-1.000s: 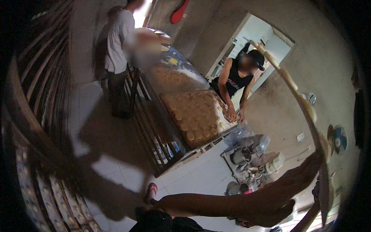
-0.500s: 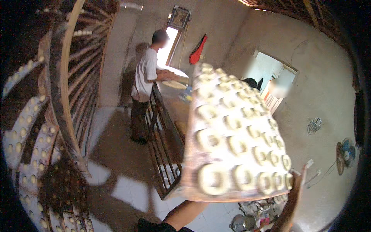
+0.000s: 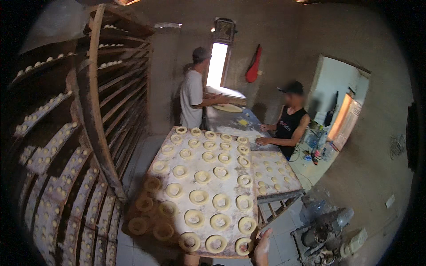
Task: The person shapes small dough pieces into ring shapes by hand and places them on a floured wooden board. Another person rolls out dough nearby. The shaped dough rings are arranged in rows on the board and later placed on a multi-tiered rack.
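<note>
A large floured wooden board [image 3: 177, 206] spans the middle of my view, carrying rows of ring-shaped dough pieces [image 3: 199, 197]. The board's lower left part lies in shadow. At its near right corner, my right hand [image 3: 262, 244] grips the side edge, with the fingers partly out of sight beneath. My left arm [image 3: 191, 260] reaches under the near edge, and the left hand supporting the board from below is hidden.
Left stands a wooden rack [image 3: 100, 115] with trays of dough balls. Ahead, two people work at a floured table [image 3: 230, 122]. Another board [image 3: 270, 170] of small dough pieces lies beside mine on the right. Machinery [image 3: 326, 232] stands on the floor at the lower right.
The board has come down from a steep tilt to nearly level and shifted left. My view has turned, bringing the second person and the other dough board into sight.
</note>
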The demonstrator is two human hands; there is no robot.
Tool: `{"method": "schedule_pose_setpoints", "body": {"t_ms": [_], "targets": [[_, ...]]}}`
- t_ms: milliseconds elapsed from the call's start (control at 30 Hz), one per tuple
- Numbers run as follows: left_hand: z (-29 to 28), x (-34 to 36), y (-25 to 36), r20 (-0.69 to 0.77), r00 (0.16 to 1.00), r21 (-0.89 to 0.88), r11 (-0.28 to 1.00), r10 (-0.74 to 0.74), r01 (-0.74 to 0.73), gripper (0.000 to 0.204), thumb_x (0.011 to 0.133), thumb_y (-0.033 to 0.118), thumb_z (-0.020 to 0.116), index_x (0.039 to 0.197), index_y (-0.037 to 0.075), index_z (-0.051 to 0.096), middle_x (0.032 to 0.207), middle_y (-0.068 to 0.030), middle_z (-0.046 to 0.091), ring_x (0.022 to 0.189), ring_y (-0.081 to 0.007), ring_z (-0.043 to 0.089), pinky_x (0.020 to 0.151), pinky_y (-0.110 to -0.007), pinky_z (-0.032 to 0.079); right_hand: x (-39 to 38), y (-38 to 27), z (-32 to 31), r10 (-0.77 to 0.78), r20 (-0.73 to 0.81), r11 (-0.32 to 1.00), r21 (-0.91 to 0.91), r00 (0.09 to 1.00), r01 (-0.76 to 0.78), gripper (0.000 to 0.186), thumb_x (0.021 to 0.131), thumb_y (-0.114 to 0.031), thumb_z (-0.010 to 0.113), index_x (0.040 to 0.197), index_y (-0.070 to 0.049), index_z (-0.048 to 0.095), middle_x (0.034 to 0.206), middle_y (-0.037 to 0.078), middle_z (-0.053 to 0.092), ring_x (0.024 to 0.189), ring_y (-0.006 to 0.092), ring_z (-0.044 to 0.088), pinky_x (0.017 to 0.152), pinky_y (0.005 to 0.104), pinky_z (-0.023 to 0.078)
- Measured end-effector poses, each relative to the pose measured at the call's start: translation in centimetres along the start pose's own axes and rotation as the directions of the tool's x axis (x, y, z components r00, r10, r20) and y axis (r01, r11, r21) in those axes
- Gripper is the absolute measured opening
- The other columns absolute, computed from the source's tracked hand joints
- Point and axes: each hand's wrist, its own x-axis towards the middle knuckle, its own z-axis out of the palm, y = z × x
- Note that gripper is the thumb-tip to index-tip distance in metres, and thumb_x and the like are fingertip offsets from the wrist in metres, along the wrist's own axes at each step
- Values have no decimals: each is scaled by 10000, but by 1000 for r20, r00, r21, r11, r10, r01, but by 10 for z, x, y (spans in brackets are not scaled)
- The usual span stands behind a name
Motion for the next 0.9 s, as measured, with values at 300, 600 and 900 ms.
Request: {"method": "schedule_pose_setpoints", "body": {"t_ms": [300, 600, 900], "targets": [[-11, -22, -5, -268, 959, 135, 982, -96, 136, 606, 933, 59, 489, 1512, 50, 308, 1603, -245, 125, 1469, -435, 165, 1186, -477, 212, 30, 74, -84, -141, 278, 786, -552, 950, 278, 274, 955, -336, 446, 992, -64, 454, 689, 73, 452, 583, 214, 407, 537, 366, 312], [-52, -10, -22, -360, 924, 155, 969, -128, 195, 591, 940, 83, 481, 1507, 56, 316, 1603, -238, 135, 1467, -426, 174, 1186, -474, 214, 105, -42, 8, -241, 613, 503, -584, 752, 637, 422, 948, -247, 579, 1243, 14, 428, 991, 221, 604, 901, 381, 597, 829, 452, 470], [-100, -6, -33, -428, 892, 158, 960, -145, 232, 578, 946, 107, 472, 1503, 62, 325, 1602, -230, 145, 1465, -417, 183, 1187, -472, 216, 208, -55, 270, -306, 886, 286, -263, 347, 922, 132, 822, -167, 663, 921, -80, 673, 1056, 185, 657, 1005, 365, 602, 948, 413, 462]]}}
